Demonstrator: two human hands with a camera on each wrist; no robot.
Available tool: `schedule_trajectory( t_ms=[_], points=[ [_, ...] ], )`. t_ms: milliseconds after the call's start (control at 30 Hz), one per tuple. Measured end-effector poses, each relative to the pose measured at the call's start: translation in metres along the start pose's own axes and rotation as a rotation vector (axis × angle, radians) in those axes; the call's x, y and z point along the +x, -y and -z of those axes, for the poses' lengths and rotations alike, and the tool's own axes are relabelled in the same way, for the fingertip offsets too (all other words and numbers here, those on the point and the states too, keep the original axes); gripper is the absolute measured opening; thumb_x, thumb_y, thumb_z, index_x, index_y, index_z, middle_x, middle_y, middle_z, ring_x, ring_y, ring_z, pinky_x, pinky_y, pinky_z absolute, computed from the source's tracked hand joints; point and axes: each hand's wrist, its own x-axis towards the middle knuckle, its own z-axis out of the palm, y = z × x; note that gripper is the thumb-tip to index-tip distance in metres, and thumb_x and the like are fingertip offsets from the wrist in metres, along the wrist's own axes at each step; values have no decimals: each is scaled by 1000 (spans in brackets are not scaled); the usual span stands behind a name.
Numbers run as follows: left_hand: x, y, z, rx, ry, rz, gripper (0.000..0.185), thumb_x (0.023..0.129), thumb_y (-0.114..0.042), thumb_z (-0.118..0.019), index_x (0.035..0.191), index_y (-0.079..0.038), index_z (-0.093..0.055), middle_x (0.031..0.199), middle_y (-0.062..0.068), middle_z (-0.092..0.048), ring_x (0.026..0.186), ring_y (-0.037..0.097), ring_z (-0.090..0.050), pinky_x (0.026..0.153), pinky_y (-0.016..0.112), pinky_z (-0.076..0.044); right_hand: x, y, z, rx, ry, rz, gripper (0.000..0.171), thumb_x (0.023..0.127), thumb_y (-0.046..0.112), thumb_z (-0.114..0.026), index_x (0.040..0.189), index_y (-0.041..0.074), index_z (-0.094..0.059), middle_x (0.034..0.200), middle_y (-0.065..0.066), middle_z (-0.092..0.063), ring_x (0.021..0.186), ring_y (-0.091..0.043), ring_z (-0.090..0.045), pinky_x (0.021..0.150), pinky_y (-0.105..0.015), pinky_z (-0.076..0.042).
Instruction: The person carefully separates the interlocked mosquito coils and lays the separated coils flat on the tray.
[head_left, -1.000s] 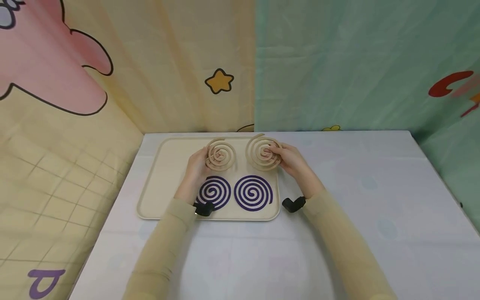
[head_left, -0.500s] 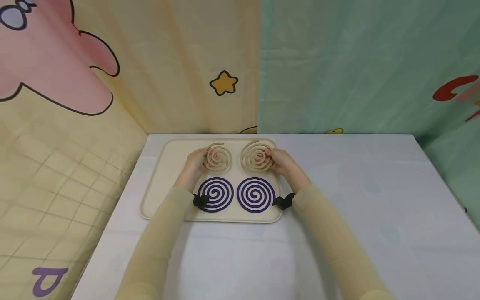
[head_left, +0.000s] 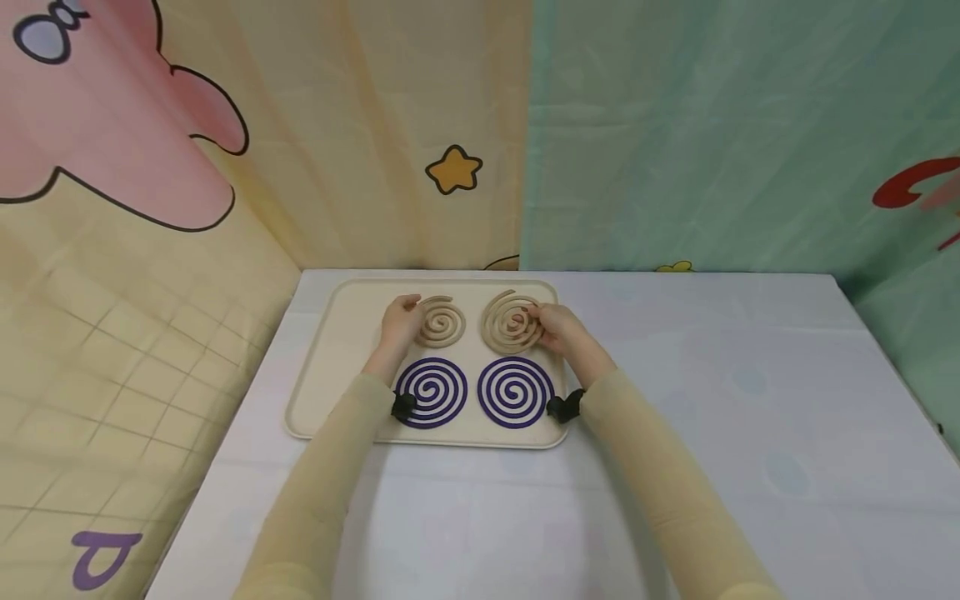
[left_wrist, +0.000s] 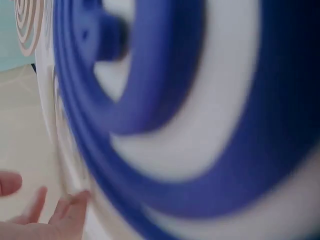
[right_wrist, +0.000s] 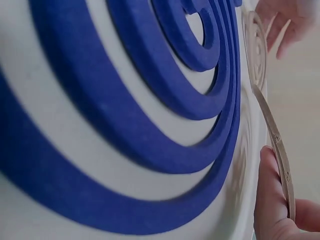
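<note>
Four mosquito coils are at the tray: two tan, two purple-blue. My right hand [head_left: 564,330] pinches the right tan coil [head_left: 491,327] by its right side. In the right wrist view that tan coil [right_wrist: 277,142] stands tilted over the tray, thumb on one face and fingers behind. The left tan coil [head_left: 444,332] lies flat on the tray. Just left of it, my left hand [head_left: 399,325] has its fingers apart and holds nothing; the left wrist view shows those fingers [left_wrist: 70,210] spread. Nearer me lie the left purple-blue coil [head_left: 450,387] and right purple-blue coil [head_left: 515,392].
The cream tray [head_left: 341,350] has a low raised rim and sits on a white-covered table [head_left: 697,400]. A patterned curtain [head_left: 360,167] hangs behind the table and along its sides. Black wrist mounts [head_left: 564,408] hang low over the purple-blue coils.
Both tan coils have come down toward the tray. My left hand has let go of its coil and drawn slightly left. The right hand has moved left, still holding its coil.
</note>
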Motion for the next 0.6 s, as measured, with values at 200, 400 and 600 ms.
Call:
schedule_trajectory(
  t_ms=[200,400,600],
  points=[
    [-2,-5,0,280,144,-122,52,94,-16,-62,141,2,-48,148,26,-43,138,44,-37,114,51,-34,4,-1,1,11,-6,7,40,105,11,-40,141,-7,-41,93,-3,-56,71,-6,-60,65,-15,-52],
    [-6,-5,-7,564,230,-199,75,78,-19,-80,139,9,-46,140,28,-49,127,48,-40,109,51,-34,6,-3,1,-3,-18,20,42,105,9,-41,143,-8,-40,98,-5,-54,71,-5,-59,63,-14,-51],
    [-11,-4,-13,632,218,-181,86,77,-19,-83,144,8,-37,149,27,-37,134,47,-32,113,49,-32,0,-1,-1,-46,16,46,44,105,8,-38,146,-6,-35,108,-10,-57,77,-7,-60,70,-16,-51]
  ],
)
